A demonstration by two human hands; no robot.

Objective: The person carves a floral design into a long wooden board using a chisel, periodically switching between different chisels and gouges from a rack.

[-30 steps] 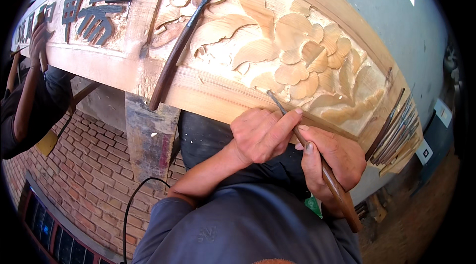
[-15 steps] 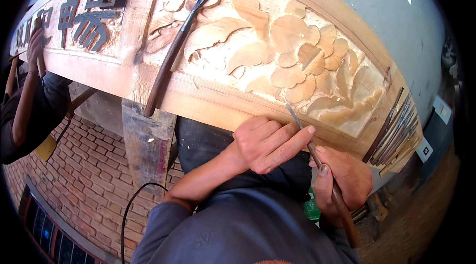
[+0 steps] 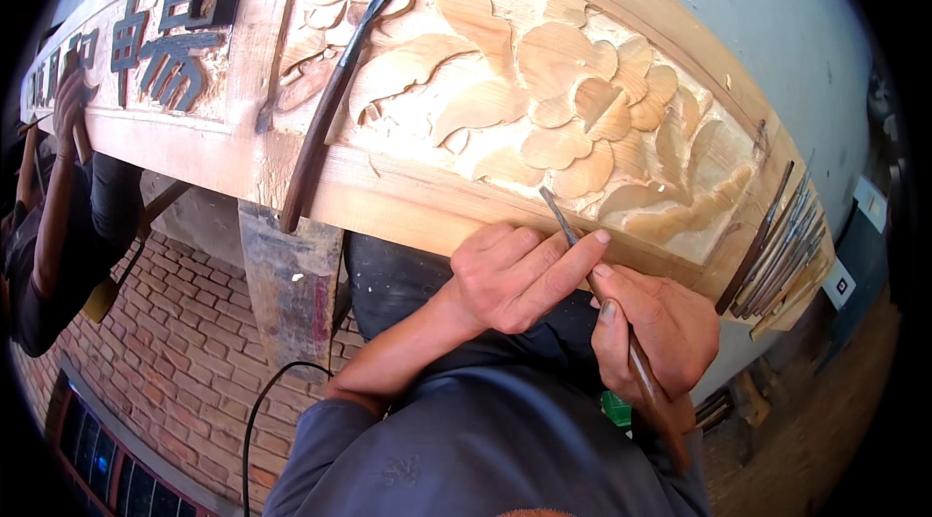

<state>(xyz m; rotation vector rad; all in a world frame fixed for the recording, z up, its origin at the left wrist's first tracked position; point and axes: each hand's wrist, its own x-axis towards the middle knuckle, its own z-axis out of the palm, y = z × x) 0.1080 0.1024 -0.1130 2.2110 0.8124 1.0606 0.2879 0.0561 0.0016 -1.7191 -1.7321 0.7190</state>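
A slim wood-carving chisel point(image 3: 641, 366) slants up and leftward, its metal tip at the front edge of a carved wooden panel point(image 3: 413, 195). My right hand point(image 3: 660, 328) wraps its dark wooden handle. The fingers of my left hand point(image 3: 519, 274) close about the blade just above, the index finger lying across it. Beyond the tip is a relief of a layered flower point(image 3: 582, 114) with broad leaves point(image 3: 485, 109). Whether the tip touches the wood, I cannot tell.
A large flat chisel point(image 3: 335, 90) lies across the panel. Several carving tools point(image 3: 782, 250) are bunched at the right end. Dark raised characters point(image 3: 180, 41), with a black box point(image 3: 216, 0) on them, fill the left section, where another person's hand point(image 3: 68, 109) rests. A worn support point(image 3: 291, 274) stands below.
The chisel tip has shifted slightly left and farther up the board edge. My right hand has moved a little left and up with it. The whole view has shifted slightly.
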